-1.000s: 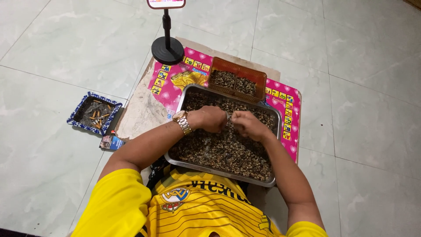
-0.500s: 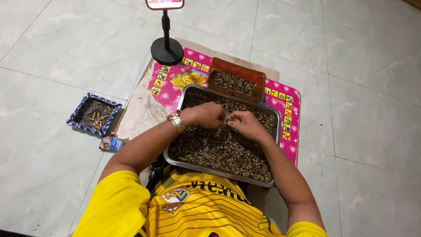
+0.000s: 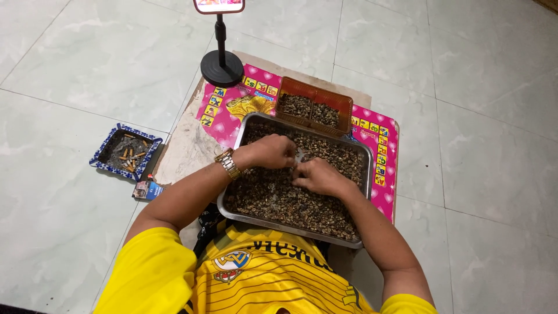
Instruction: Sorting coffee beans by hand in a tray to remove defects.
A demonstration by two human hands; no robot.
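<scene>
Both hands rest in a rectangular steel tray (image 3: 366,168) of small dark brown shells (image 3: 279,200): left hand (image 3: 273,152) curled around a small metal tool, right hand (image 3: 317,177) flat on the shells. A brown plastic basket (image 3: 314,93) sits just beyond.

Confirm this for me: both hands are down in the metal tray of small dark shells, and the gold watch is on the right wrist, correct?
Not quite. The head view shows the gold watch on the left wrist, beside the left hand. The rest holds: that hand and the right hand are in the metal tray of small dark shells.
</scene>
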